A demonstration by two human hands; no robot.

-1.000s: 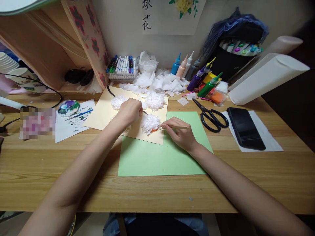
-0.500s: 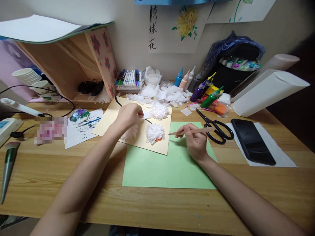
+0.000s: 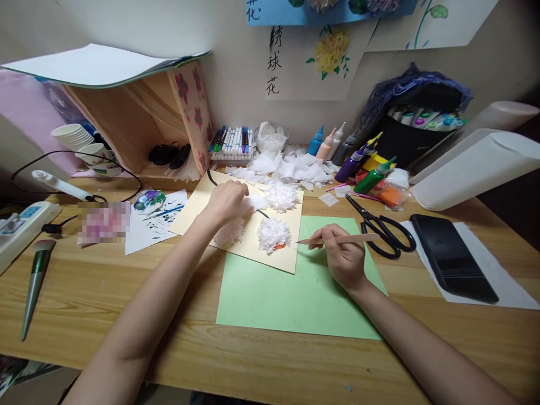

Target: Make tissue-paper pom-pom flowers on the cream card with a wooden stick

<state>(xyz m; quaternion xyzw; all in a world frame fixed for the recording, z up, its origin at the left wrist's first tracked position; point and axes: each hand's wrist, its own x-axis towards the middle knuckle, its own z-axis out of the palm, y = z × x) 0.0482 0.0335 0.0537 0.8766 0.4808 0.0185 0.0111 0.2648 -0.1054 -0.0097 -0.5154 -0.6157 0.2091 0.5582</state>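
My right hand (image 3: 343, 256) is closed round a wooden pencil (image 3: 356, 238), its dark tip pointing left beside the edge of the cream card (image 3: 280, 261). Over that card my left hand (image 3: 228, 203) is closed, its fingertips pinching a small piece of white tissue paper (image 3: 256, 201). Fluffy white paper flowers lie on the card: one at the upper right (image 3: 282, 196), one lower down (image 3: 273, 233) with an orange patch at its edge, and one (image 3: 230, 232) partly behind my left hand. Beneath the card's lower right part lies a green sheet (image 3: 270, 304).
Loose tissue pieces (image 3: 291, 166) are heaped behind the card, near paint bottles (image 3: 373, 177) and a marker rack (image 3: 233, 142). Black-handled scissors (image 3: 386, 236) and a phone (image 3: 451, 256) lie right. At left are a paint-stained paper (image 3: 158, 225) and a makeup brush (image 3: 37, 287).
The view has shifted, so the whole scene sits a little further right and lower. Both hands keep their grips, and their places over the papers look nearly the same.
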